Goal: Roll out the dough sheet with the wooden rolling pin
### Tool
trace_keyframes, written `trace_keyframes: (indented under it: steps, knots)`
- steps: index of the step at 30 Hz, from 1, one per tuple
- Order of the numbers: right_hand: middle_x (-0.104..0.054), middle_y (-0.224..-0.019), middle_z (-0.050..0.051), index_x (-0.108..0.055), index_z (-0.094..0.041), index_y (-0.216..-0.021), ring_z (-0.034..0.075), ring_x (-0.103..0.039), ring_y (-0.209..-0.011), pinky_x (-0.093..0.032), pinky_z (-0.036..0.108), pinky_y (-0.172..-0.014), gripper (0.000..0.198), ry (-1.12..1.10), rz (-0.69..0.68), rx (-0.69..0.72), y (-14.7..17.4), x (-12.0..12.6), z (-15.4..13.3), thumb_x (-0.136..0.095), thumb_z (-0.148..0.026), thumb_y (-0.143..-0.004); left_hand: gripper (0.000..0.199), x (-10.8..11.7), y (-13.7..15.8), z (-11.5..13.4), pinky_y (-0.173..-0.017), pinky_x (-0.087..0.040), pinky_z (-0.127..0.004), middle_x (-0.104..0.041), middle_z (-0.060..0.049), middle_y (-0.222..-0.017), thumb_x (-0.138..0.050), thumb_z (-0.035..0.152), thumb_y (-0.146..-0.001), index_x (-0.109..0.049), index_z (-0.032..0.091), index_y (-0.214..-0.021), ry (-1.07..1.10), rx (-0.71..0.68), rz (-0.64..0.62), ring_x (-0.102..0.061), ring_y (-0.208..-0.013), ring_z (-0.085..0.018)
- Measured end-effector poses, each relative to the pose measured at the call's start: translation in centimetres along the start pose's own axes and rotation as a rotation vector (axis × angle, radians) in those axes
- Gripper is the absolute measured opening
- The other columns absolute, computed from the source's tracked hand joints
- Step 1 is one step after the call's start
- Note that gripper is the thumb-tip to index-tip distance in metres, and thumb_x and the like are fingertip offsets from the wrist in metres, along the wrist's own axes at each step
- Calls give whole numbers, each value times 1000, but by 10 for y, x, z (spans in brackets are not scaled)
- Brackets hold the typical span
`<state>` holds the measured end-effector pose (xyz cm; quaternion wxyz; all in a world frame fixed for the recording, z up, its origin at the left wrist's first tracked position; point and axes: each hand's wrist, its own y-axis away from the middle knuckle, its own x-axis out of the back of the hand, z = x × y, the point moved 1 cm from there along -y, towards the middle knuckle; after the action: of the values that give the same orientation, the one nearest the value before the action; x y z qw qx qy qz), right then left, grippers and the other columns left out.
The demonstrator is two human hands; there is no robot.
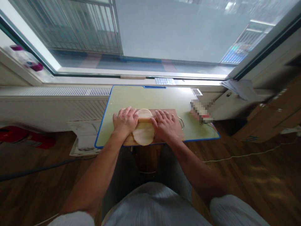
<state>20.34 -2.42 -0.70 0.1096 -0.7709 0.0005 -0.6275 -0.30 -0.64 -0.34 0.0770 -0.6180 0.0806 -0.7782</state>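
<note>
A flat round of dough [144, 134] lies on a wooden cutting board [180, 131], its near edge reaching the board's front edge. Across it lies a wooden rolling pin [144, 116], crosswise between my hands. My left hand [125, 121] rests over the pin's left end, fingers closed down on it. Over the right end sits my right hand [164, 124], fingers bent and the thumb near the dough. Both palms hide the pin's ends. Beneath the wooden board is a larger pale green board [131, 97] with a blue rim.
On the green board's right side lies a blurred-out pack [201, 112]. A metal handle [181, 123] sticks out from the wooden board. Behind are a radiator [58, 110] and a window sill. A cardboard box [268, 116] stands right, a red fire extinguisher [28, 136] left.
</note>
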Motion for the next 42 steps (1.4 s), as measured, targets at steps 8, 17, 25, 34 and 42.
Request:
trace_keyframes:
  steps: [8,17,25,34,42]
  knots:
    - [-46,-174,11,-45,-24,-168,33,-36,-161,-20,63,-132,63,-25,28,2,25,-5,0,-35,-55,-114,56,5,20,-1,-124,-38,-50,-62,-6,-162,-30,48,-110,-70,29,-144,26,-53,-9,-54,-148,-30]
    - [-45,-175,9,-43,-23,-170,32,-34,-162,-18,58,-133,64,-43,69,49,48,-9,4,-39,-53,-113,61,10,48,-3,-127,-36,-51,-59,-6,-165,-29,51,-110,-61,27,-156,48,-55,-31,-49,-153,-32]
    - [-40,-178,8,-41,-23,-171,31,-28,-167,-16,57,-135,66,-35,69,75,65,-10,6,-41,-53,-112,58,14,67,-1,-129,-33,-54,-57,-5,-166,-31,51,-110,-62,30,-154,85,-38,-23,-49,-154,-32]
    - [-47,-173,8,-48,-26,-166,30,-30,-166,-17,62,-135,60,-106,85,73,84,-1,7,-45,-52,-112,54,12,94,-3,-133,-25,-61,-58,-4,-165,-36,52,-110,-61,35,-154,119,-46,31,-48,-156,-31]
    - [-54,-168,11,-66,-22,-149,35,-39,-161,-27,66,-130,52,-142,47,13,25,16,19,-41,-53,-114,49,17,41,-11,-128,-34,-60,-64,-11,-159,-43,47,-109,-74,25,-141,145,-4,132,-54,-151,-33]
